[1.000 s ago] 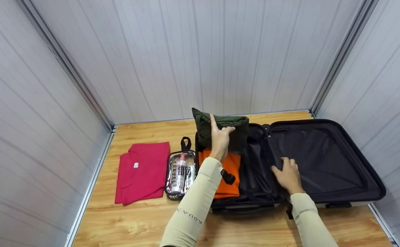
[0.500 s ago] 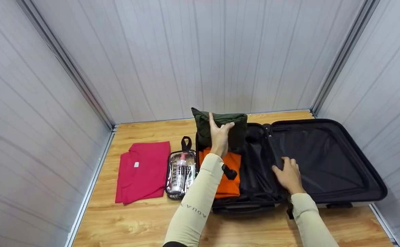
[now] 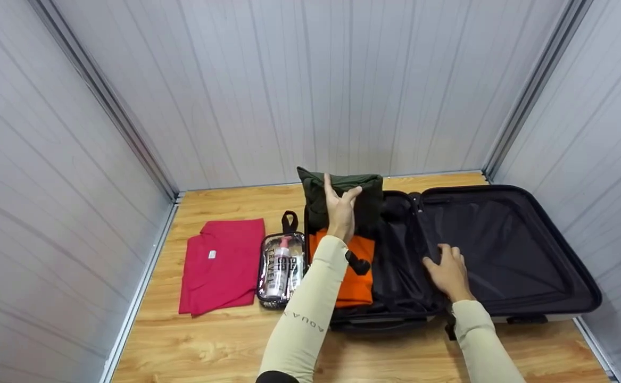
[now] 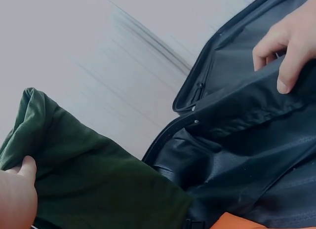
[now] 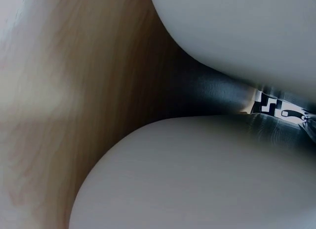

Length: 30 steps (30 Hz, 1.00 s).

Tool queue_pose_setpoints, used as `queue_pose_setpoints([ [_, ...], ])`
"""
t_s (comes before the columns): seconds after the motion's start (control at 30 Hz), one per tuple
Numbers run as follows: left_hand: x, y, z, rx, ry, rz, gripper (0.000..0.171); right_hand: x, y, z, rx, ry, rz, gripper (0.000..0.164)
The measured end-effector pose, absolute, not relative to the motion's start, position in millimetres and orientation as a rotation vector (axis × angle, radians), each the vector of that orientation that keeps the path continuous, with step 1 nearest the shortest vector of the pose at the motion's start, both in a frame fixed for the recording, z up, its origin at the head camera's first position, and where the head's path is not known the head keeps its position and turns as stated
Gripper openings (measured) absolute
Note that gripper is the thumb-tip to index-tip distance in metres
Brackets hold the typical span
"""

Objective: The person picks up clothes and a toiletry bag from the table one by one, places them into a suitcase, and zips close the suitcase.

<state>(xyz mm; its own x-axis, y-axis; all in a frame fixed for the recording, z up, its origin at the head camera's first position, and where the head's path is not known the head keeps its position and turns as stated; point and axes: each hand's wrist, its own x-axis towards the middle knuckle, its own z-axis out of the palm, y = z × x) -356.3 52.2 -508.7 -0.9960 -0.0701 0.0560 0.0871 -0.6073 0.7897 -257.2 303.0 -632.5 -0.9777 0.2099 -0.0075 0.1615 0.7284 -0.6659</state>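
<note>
My left hand [image 3: 341,213] holds a folded dark green garment [image 3: 369,205] by its upper fold. The garment stands tilted up at the back of the suitcase's left half, and its lower edge reaches into the black lining [image 4: 217,160]. Under my left wrist lies a folded orange garment [image 3: 361,287], partly covered by the arm. My right hand [image 3: 448,271] grips the suitcase's [image 3: 502,255] middle edge. In the left wrist view, the thumb of the right hand [image 4: 296,46] hangs over the black fabric edge, with the other fingers behind it.
Left of the suitcase, a clear toiletry bag [image 3: 281,271] with a pink-topped bottle lies on the wooden floor [image 3: 214,346]. Farther left is a folded pink-red shirt [image 3: 225,266]. Ribbed pale walls [image 3: 342,96] stand close behind and on both sides. The right wrist view shows pale suitcase shells [image 5: 197,174].
The green garment's right end has shifted slightly left and up, along with the left hand's fingers. The right hand stays at the suitcase's middle edge.
</note>
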Motion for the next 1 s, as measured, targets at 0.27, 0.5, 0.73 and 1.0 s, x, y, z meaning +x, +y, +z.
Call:
queue_pose_setpoints([
  [0.27,-347,53,-522,0.001,-1.343,-2.734,0.102,-259,303,-634,-0.302,-2.852,1.097,0.065],
  [0.5,-330,63,-529,0.028,-1.317,-2.709,0.106,-260,304,-634,-0.298,-2.846,1.09,0.065],
  [0.73,-304,77,-534,0.062,-1.35,-2.682,0.109,-260,303,-633,-0.298,-2.852,1.089,0.065],
  [1.0,-276,91,-537,0.097,-1.255,-2.707,0.114,-259,302,-631,-0.288,-2.874,1.089,0.065],
])
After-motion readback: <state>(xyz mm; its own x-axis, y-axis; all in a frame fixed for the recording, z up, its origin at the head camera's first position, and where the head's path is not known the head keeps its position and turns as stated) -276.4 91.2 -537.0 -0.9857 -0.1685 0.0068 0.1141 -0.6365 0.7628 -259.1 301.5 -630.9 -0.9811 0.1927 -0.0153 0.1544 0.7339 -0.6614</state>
